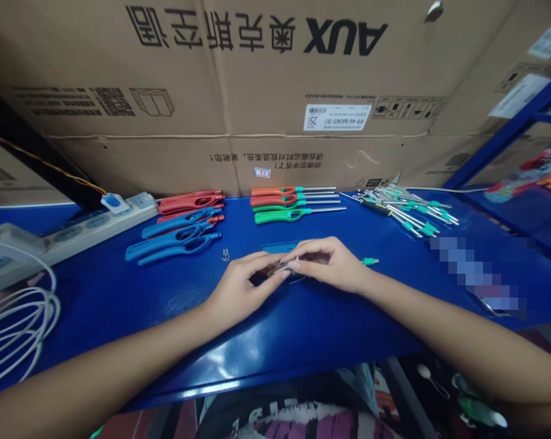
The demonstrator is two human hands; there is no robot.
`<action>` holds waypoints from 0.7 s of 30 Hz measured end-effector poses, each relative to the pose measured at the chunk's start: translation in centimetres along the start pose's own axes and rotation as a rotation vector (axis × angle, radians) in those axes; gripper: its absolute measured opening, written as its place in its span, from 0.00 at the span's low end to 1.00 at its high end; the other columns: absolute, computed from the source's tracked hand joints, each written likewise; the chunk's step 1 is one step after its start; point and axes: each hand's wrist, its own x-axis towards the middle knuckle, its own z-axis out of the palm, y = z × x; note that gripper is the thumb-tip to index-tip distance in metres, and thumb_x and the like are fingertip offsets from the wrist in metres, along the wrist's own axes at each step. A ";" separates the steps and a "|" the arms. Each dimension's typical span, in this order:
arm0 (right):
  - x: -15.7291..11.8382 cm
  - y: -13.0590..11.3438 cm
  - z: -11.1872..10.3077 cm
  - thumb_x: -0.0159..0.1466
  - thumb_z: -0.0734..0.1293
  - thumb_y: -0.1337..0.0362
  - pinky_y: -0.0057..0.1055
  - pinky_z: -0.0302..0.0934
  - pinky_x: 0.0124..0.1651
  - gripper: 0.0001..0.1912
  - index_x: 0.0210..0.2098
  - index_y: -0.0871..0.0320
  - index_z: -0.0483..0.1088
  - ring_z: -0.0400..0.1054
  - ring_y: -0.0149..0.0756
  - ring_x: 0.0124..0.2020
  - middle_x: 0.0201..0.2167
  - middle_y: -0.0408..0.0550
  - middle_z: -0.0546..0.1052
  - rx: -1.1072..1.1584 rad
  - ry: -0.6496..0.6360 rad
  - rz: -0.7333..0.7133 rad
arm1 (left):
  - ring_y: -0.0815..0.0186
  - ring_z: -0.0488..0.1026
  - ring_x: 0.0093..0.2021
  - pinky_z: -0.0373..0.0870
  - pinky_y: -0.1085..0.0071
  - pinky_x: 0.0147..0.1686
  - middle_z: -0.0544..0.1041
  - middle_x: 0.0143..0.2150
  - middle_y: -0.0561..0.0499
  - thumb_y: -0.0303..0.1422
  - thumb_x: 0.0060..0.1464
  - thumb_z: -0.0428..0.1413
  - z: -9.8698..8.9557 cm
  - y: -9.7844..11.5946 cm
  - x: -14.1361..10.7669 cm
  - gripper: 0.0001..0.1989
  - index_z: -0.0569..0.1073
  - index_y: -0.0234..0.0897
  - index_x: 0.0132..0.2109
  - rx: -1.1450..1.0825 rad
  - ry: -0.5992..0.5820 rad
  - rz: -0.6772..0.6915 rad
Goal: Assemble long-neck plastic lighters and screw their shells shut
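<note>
My left hand (244, 281) and my right hand (333, 263) meet over the blue table, thumbs and fingers pinched together. Between their fingertips is a small silvery metal piece (282, 269), too small and covered to name exactly. Just behind the fingers lies a blue lighter handle (275, 247), partly hidden by my right hand. A green plastic end (370, 261) pokes out beyond my right wrist; the rest of it is hidden. Left of the hands is a little heap of screws (225, 254).
Blue lighter handles (175, 239) and red lighter handles (188, 201) lie at left, near a power strip (69, 238) and coiled white cable (17, 323). Long-nosed lighters (280, 216) sit mid-back. Metal tubes with green ends (422, 210) and a screwdriver (375, 207) lie right. Cardboard (230, 79) stands behind.
</note>
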 end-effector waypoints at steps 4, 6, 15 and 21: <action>0.1 -0.5 -0.3 0.63 0.71 0.54 0.26 0.59 0.28 0.15 0.36 0.61 0.81 0.64 0.25 0.24 0.28 0.45 0.78 -0.028 -0.048 0.083 | 0.66 0.78 0.38 0.73 0.72 0.40 0.82 0.39 0.50 0.31 0.60 0.62 -0.1 0.0 0.0 0.12 0.80 0.39 0.51 0.023 -0.017 0.017; 0.2 -0.5 -0.3 0.63 0.70 0.52 0.25 0.56 0.26 0.17 0.36 0.61 0.79 0.61 0.24 0.22 0.27 0.44 0.77 -0.055 -0.033 0.101 | 0.66 0.77 0.36 0.72 0.72 0.39 0.81 0.38 0.51 0.31 0.60 0.63 -0.1 0.0 0.0 0.13 0.80 0.39 0.52 0.025 -0.011 0.007; -0.8 -0.7 -1.9 0.65 0.67 0.64 0.29 0.60 0.35 0.05 0.39 0.57 0.74 0.67 0.32 0.33 0.36 0.46 0.75 -0.721 -0.053 -0.191 | 0.62 0.80 0.37 0.77 0.68 0.40 0.83 0.41 0.46 0.43 0.58 0.63 0.2 -1.1 0.5 0.16 0.81 0.35 0.46 -0.240 0.129 -0.252; -1.4 -0.6 -1.8 0.69 0.63 0.67 0.34 0.63 0.40 0.08 0.44 0.56 0.74 0.71 0.37 0.40 0.47 0.50 0.74 -1.022 -0.361 -0.222 | 0.66 0.78 0.30 0.77 0.71 0.35 0.82 0.33 0.49 0.47 0.56 0.63 0.2 -0.9 0.8 0.20 0.80 0.33 0.44 -0.368 0.139 -0.369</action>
